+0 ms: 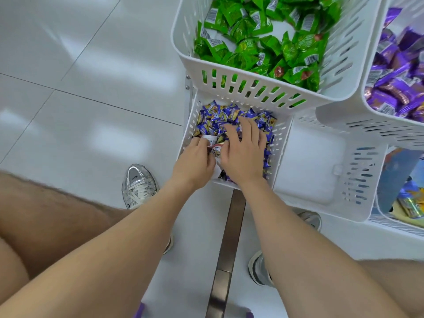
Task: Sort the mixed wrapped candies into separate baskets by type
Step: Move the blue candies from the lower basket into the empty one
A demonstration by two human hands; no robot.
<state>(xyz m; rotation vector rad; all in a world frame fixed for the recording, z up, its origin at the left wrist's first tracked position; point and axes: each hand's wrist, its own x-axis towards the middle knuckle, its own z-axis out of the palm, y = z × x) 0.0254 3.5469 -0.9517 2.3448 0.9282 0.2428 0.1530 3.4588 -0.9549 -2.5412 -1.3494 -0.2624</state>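
Note:
Both my hands reach into a low white basket (281,143) full of small blue-and-yellow wrapped candies (218,118). My left hand (197,159) pinches a white-wrapped candy (210,140) at the basket's left side. My right hand (243,152) lies spread, fingers straight, on top of the blue candies. Another white-and-red wrapper (216,149) shows between the two hands. Above it stands a white basket (252,88) of green wrapped candies (263,42). At the right, another white basket (344,120) holds purple wrapped candies (399,83).
An empty white basket (358,180) sits right of the blue-candy basket. A further basket (390,223) at the lower right holds blue and yellow packets. My legs and silver sneakers (137,187) stand on the white tiled floor. A dark metal strip (227,249) runs along the floor.

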